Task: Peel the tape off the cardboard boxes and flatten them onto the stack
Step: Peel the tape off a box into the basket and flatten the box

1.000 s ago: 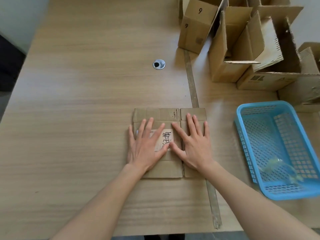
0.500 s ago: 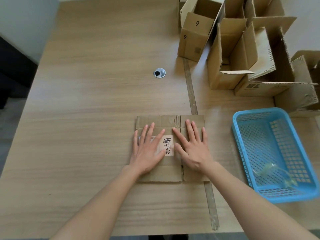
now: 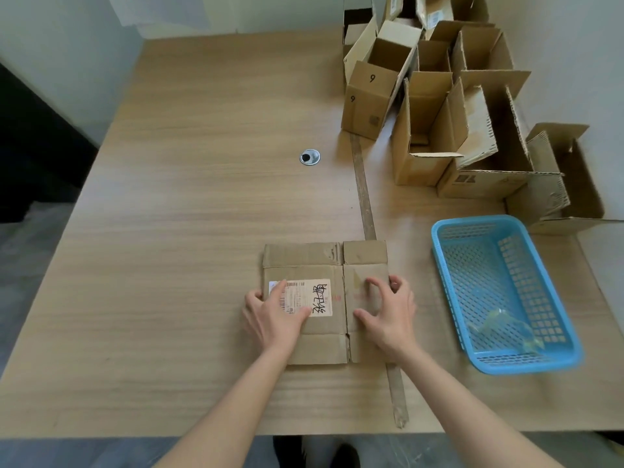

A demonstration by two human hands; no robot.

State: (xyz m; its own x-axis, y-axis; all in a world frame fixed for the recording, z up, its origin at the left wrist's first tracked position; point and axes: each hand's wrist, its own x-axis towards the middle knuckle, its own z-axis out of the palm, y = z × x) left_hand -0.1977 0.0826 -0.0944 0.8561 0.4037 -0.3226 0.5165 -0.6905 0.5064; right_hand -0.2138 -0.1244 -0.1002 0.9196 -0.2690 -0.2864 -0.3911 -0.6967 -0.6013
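— Where's the carton?

— A flattened cardboard box (image 3: 326,302), shipping label up, lies flat near the front edge of the wooden desk (image 3: 189,231). The left hand (image 3: 273,315) grips its left edge, thumb across the label; the right hand (image 3: 388,315) clasps the right edge, fingers curled.

— And beyond?

— Open cardboard boxes (image 3: 435,113) crowd the far right corner; a blue basket (image 3: 499,292) holds crumpled clear tape (image 3: 499,324).
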